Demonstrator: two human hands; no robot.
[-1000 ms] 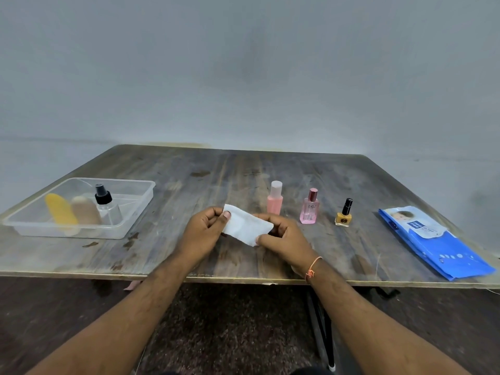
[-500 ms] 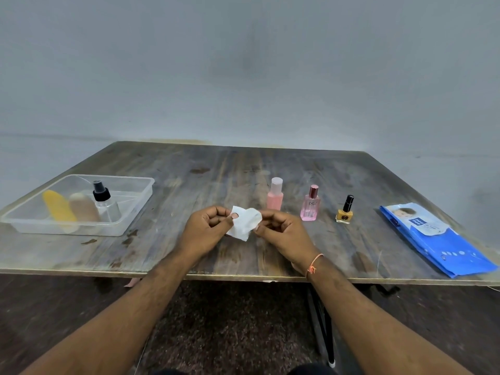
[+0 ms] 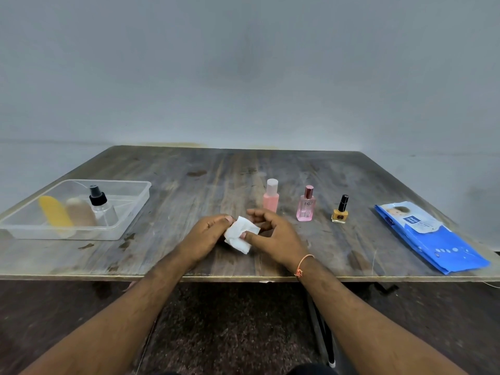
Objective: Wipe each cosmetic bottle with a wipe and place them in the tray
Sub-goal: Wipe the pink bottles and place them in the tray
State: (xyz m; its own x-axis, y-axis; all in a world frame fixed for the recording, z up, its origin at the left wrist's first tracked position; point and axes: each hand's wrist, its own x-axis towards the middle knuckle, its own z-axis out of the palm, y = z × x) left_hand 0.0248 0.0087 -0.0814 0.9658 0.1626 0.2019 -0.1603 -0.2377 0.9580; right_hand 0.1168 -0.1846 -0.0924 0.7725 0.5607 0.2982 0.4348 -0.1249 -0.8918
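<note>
From the head view, we see that the clear plastic tray [image 3: 135,196] blurs what lies in it. We can make out a yellow tube [image 3: 54,213] and a tan tube [image 3: 79,212] lying flat, but their ends are hard to see. A clear spray bottle with a black top [image 3: 98,205] rests beside them in the tray. The small print on the blue pack of wipes [image 3: 433,239] is too tiny to read. Part of the crumpled white wipe [image 3: 240,234] hides behind the fingers. Both arms are cut off at the bottom of the picture.

The tray sits near the left edge of the worn wooden table [image 3: 189,180]. The blue pack lies near the right edge. The hands are close to the near edge. The far half of the table is bare wood.

The left hand [image 3: 205,235] has its grip closed on the left side of the wipe, thumb on top. The right hand [image 3: 273,236] pinches the wipe's right side with its thumb, and its other fingers curl above. An orange thread [image 3: 303,263] goes round the right wrist.

Three bottles stand in a row just past the hands: a pink bottle with a pale cap [image 3: 270,198], a pink glass bottle with a shiny rose cap [image 3: 306,205], and a small yellow nail polish bottle with a black cap [image 3: 341,211]. They stand apart from each other, outside the tray.
</note>
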